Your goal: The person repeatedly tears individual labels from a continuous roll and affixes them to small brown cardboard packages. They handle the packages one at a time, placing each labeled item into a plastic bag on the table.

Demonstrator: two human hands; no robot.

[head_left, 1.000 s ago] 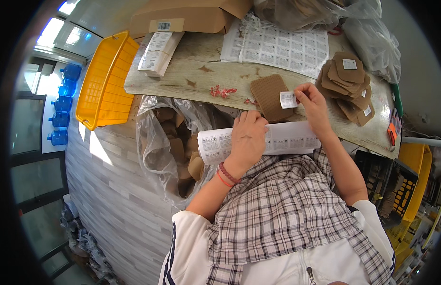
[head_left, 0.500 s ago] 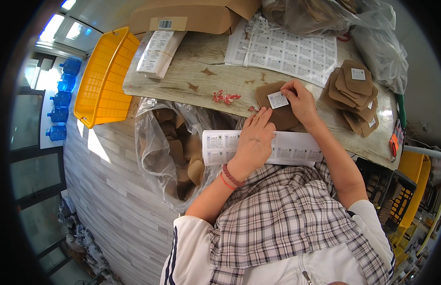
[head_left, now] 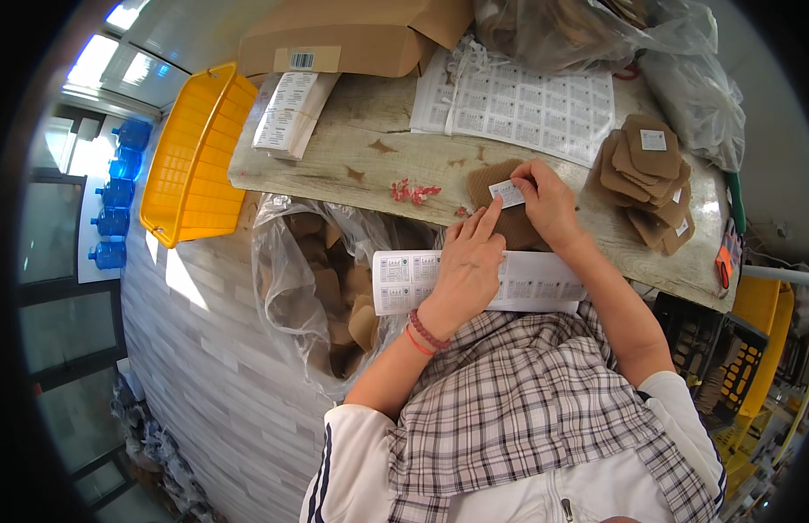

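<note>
A small white printed label (head_left: 506, 193) lies against a brown ribbed cardboard piece (head_left: 481, 180) at the table's near edge. My right hand (head_left: 548, 207) pinches the label's right side between thumb and finger. My left hand (head_left: 468, 261) is open, its fingers stretched forward, with the index fingertip at the label's lower left edge. Below that hand, a sheet of printed labels (head_left: 544, 281) rests across my lap and is partly covered by the hand. To the right stands a loose pile of similar brown pieces (head_left: 634, 176), several bearing white labels.
More label sheets (head_left: 531, 100) lie further back, near plastic bags (head_left: 696, 100). A bundle of printed strips (head_left: 291, 113) sits beside a cardboard box (head_left: 356, 39). A clear bag of brown pieces (head_left: 322, 288) hangs below the table, with a yellow basket (head_left: 191, 157) at left.
My left fingertips have moved up to the label on the cardboard piece. My right hand still pinches the label, which now looks more tilted. The whole view has shifted slightly.
</note>
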